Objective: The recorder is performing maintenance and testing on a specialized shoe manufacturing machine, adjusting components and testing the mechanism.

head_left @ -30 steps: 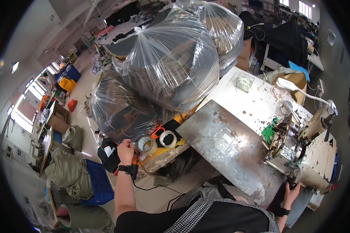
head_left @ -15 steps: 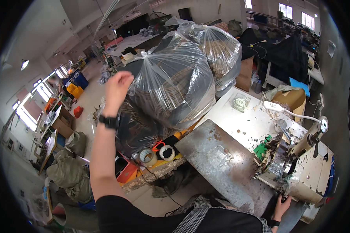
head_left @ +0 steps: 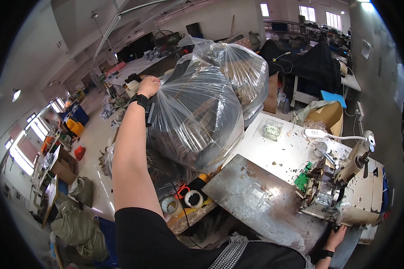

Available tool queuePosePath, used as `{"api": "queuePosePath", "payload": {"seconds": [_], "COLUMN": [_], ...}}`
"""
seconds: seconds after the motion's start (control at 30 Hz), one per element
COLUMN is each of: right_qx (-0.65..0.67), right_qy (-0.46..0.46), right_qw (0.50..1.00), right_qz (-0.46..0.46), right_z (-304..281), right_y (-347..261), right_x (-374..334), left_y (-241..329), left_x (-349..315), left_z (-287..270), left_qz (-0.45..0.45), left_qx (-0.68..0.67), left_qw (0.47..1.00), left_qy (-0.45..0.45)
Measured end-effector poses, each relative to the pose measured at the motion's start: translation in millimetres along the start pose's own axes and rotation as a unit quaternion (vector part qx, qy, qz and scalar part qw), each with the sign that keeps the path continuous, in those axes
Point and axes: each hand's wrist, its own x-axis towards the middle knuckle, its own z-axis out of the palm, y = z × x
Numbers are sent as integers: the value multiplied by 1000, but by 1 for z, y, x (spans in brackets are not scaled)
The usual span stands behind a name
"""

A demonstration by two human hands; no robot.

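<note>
My left hand (head_left: 149,86) is closed on the gathered neck of a large clear plastic bag (head_left: 191,112). Dark and brown striped bundles show through its film. A second clear bag (head_left: 244,67) with tan contents leans against its far right side. At the lower right, my right hand (head_left: 336,237) is curled at the near underside of a worn cream sewing machine (head_left: 357,201), by the edge of a metal plate (head_left: 256,197). Its fingers close round something dark, mostly hidden there.
Tape rolls (head_left: 193,199) and orange-handled scissors (head_left: 182,191) lie on a ledge below the bag. A white worktop (head_left: 274,148) carries scraps and a small clear packet (head_left: 272,130). A white lamp (head_left: 316,133) hangs over it. Olive sacks (head_left: 78,228) stand at left.
My left hand has moved from beside the bag onto its knotted neck and gripped it; the bag's top is now pulled leftward. My right hand stays by the machine. The view has shifted slightly.
</note>
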Motion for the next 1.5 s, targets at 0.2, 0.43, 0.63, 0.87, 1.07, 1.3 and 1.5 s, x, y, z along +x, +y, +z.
{"api": "queuePosePath", "payload": {"seconds": [0.2,0.43,0.63,0.87,1.07,1.3,1.5], "right_qx": [-10,3,-33,-99,-116,-58,158], "right_qy": [27,15,-11,-59,-30,8,60], "right_qw": [998,999,998,993,992,992,981], "right_qz": [55,52,47,41,37,114,95], "right_z": [18,21,21,19,18,17,-8], "right_y": [11,20,25,32,31,27,24], "right_x": [2,1,4,6,4,-2,8], "left_y": [-2,14,25,42,24,5,19], "left_x": [3,-12,-13,-27,-46,-61,-48], "left_z": [-7,-32,-47,-48,-45,-48,-43], "left_qz": [-6,17,50,93,72,0,49], "left_qx": [-227,-534,-603,-642,-418,-286,13], "left_qw": [971,833,779,738,905,956,999], "left_qy": [76,144,164,187,-27,-64,-2]}}
